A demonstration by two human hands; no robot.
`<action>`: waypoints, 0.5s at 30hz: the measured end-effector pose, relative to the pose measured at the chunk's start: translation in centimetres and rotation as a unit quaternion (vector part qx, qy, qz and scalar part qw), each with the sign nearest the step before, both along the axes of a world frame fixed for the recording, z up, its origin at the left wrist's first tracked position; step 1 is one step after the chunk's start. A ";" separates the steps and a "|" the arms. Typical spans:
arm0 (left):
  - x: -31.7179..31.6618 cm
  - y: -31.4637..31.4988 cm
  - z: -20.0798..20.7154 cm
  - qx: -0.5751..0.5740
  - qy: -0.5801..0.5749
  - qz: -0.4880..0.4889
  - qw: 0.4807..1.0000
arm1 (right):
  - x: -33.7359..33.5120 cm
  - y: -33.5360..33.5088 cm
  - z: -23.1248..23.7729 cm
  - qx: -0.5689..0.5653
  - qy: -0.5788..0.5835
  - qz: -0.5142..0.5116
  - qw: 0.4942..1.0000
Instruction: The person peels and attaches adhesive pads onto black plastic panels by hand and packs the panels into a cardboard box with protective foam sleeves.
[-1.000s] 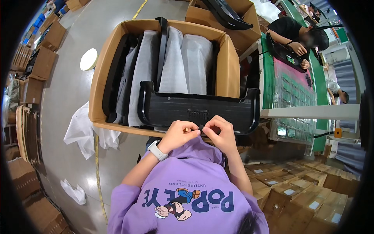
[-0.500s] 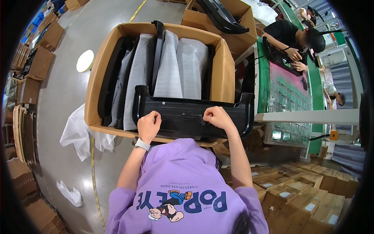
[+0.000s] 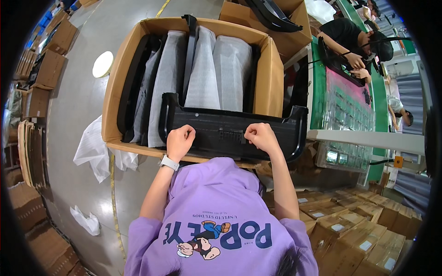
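Note:
A long black plastic panel [image 3: 207,124] with raised, curved ends lies across the near edge of an open cardboard box [image 3: 276,78]. My left hand [image 3: 181,141], with a pale watch at the wrist, hovers over the panel's left half, thumb and fingers pinched together. Over its right half, beside a small slotted part [image 3: 230,134], my right hand [image 3: 261,137] is pinched as well. Whatever is between the fingers of either hand is too small to make out. Inside the box, white foam sleeves [image 3: 200,73] and more black panels [image 3: 134,87] stand on edge.
At the right, a person [image 3: 343,34] works on a black part at a green bench [image 3: 317,108] with clear plastic trays [image 3: 347,112]. Another box [image 3: 297,43] stands behind mine. White wrapping [image 3: 94,152] and a round white lid-like object [image 3: 102,64] are at the left. Stacked cartons [image 3: 354,225] are lower right.
The view has shifted slightly, so the box and bench sit a little higher and farther right. Both hands stay pinched over the panel, with little movement against it.

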State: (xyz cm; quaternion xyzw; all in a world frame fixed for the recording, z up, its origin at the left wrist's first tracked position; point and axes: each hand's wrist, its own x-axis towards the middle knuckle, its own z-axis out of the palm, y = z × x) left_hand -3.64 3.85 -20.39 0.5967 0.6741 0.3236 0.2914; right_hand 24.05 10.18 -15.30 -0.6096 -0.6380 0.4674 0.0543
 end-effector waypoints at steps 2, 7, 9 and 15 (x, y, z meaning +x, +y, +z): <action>0.0 0.0 0.0 -0.011 -0.001 0.001 1.000 | 0.1 -0.2 -0.6 0.023 -0.009 0.007 1.000; -0.1 0.0 0.0 -0.021 -0.006 0.002 1.000 | -0.3 -0.6 -0.8 0.091 -0.043 0.020 0.995; -0.1 0.0 0.0 -0.025 -0.009 0.002 1.000 | -0.4 -0.7 -0.8 0.131 -0.058 0.030 0.989; -0.2 0.0 0.1 -0.031 -0.020 0.005 0.999 | -0.8 -1.0 -0.4 0.187 -0.097 0.065 0.975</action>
